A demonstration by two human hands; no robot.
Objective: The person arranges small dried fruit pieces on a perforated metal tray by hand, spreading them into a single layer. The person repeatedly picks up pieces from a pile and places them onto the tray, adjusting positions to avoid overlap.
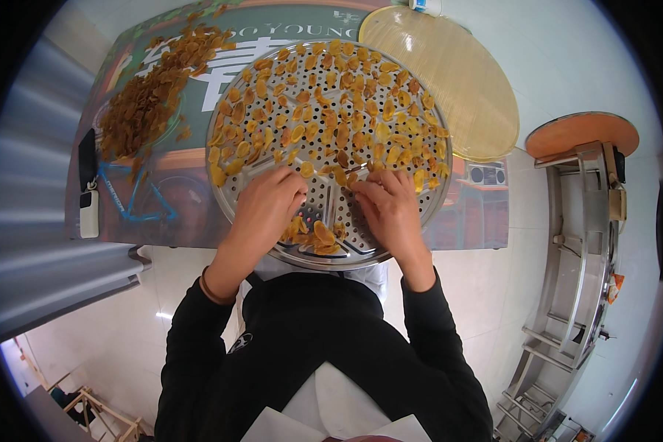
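Note:
A round perforated metal tray (pixel 313 213) overhangs the near table edge, its far part spread with dried yellow-brown slices (pixel 342 132). Over its near left part is my left hand (pixel 273 201), fingers bent together; whether a slice is between them is hidden. My right hand (pixel 388 205) is over the near right part, its fingertips at the slices along the edge of the spread; its grip cannot be made out. Between my wrists, a small heap of slices (pixel 320 237) lies near the tray's rim. A larger pile of darker slices (pixel 143 105) lies on the table to the left.
The printed table cover (pixel 199 177) carries a phone-like black object (pixel 88 152) and a white device (pixel 89 214) at the left edge. A round woven mat (pixel 447 77) lies behind the tray at right. A folded metal ladder (pixel 583 221) and an orange round-topped stool (pixel 583 134) are farther right.

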